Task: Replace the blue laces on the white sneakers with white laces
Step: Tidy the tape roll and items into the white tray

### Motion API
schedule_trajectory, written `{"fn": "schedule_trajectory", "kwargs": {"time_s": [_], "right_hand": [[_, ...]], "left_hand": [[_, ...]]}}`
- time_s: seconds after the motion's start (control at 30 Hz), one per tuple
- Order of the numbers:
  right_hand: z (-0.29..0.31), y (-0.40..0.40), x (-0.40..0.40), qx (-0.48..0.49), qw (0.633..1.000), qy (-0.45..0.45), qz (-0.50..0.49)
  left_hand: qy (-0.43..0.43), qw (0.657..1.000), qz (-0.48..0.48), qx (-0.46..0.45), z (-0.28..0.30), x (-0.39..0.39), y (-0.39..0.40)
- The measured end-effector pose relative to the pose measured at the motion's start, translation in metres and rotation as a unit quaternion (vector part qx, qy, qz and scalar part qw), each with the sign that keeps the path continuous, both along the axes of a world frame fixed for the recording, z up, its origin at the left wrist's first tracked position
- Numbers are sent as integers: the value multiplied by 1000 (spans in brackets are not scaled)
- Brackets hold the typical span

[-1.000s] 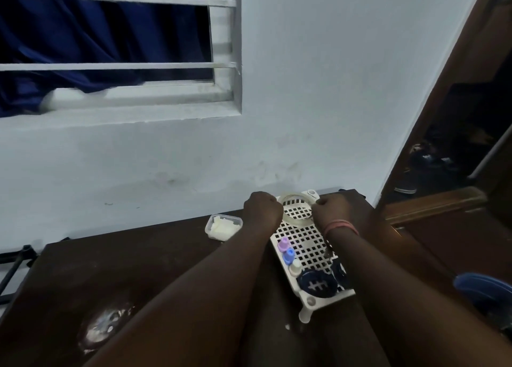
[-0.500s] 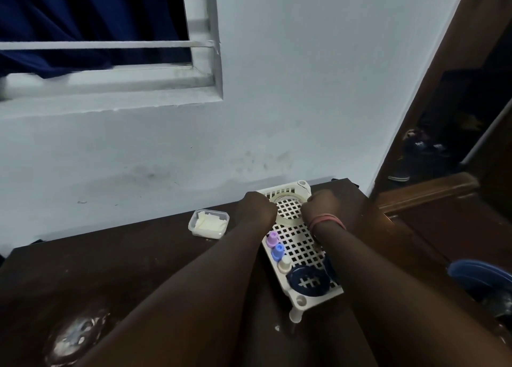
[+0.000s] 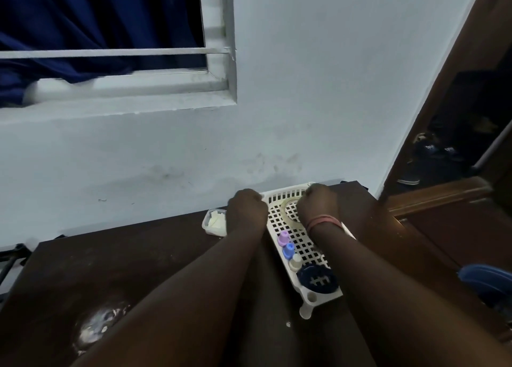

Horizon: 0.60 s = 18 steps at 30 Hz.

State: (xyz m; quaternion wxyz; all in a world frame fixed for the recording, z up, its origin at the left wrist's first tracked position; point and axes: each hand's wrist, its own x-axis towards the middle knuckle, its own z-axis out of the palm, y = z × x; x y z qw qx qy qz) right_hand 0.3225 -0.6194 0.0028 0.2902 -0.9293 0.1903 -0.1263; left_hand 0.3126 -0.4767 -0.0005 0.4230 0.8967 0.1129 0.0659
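Fingers of both hands curled at one tray (image 3: 327,297); three bottles (image 3: 289,248).

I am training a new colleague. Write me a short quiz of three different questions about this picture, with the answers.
1. True or false: sneakers stand on the table.
2. Which small bottle in the white tray lies nearest the person? A purple B blue C white
3. Fill in: the right hand wears a pink ____.

Key: 1 false. 2 C, the white bottle. 3 wristband.
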Motion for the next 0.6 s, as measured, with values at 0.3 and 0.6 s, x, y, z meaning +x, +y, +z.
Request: {"fn": "schedule_trajectory", "kwargs": {"time_s": [0.3,0.6], "right_hand": [[-13,124,-11,-3,977,115,180],[-11,133,-18,73,986,101,112]], "left_hand": [[48,995,84,39,-34,0,101],[9,993,115,-12,-24,-5,100]]}}
